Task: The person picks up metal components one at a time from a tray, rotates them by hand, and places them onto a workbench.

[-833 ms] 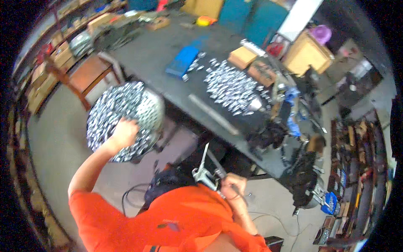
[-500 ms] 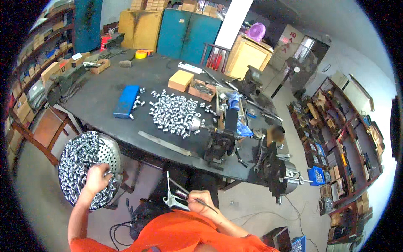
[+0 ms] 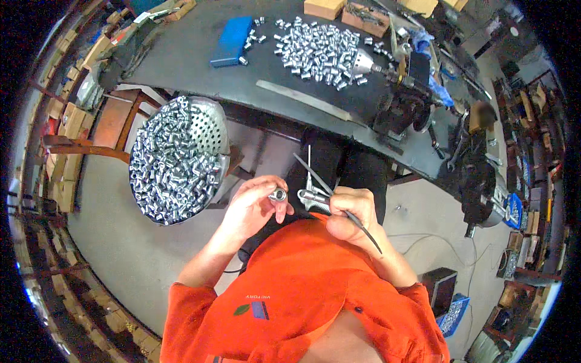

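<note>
My left hand (image 3: 251,206) pinches a small shiny metal sleeve (image 3: 278,195), its round open end showing. Close by on the right, my closed right hand (image 3: 353,213) grips a thin dark file-like rod (image 3: 365,231), which sticks out on both sides of the fist. A metal cylinder (image 3: 314,197) also juts from its fingers; whether it is joined to the rod I cannot tell. Just behind these, a silver air blow gun (image 3: 309,180) with a thin nozzle shows at my lap, partly hidden. Left of my hands, a perforated metal bowl (image 3: 209,127) holds many loose sleeves (image 3: 172,169).
On the dark workbench (image 3: 200,69) ahead lie a heap of similar sleeves (image 3: 321,51), a blue box (image 3: 232,41) and a flat metal bar (image 3: 302,98). A vise (image 3: 402,109) sits at its edge. Left of the bowl stands a wooden chair (image 3: 115,118).
My left hand has left the bowl and come before my chest with a sleeve. My right hand has shifted slightly, still holding the rod. The view has tilted down.
</note>
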Available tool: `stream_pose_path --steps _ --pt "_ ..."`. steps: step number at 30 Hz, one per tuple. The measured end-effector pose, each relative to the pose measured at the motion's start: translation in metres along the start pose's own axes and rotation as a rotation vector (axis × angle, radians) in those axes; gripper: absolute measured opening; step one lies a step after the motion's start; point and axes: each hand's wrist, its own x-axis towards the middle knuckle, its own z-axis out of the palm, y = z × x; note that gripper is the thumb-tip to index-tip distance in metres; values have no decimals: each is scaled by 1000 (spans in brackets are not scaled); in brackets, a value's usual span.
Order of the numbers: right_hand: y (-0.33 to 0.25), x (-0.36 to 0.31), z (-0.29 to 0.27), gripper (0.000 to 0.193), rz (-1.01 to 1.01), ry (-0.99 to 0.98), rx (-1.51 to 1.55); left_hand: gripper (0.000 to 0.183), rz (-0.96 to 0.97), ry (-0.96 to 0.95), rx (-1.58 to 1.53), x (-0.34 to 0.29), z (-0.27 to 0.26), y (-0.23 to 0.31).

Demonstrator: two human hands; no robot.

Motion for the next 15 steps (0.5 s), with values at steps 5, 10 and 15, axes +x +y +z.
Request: stream_pose_path --steps 5,10,15 --pt "11 4 4 34 -9 -60 -33 34 -89 110 -4 7 -4 -10" --pt "12 10 11 19 8 1 -110 35 -36 212 308 13 2 -7" --pt "16 10 18 13 50 -30 -194 16 56 147 682 17 1 -4"
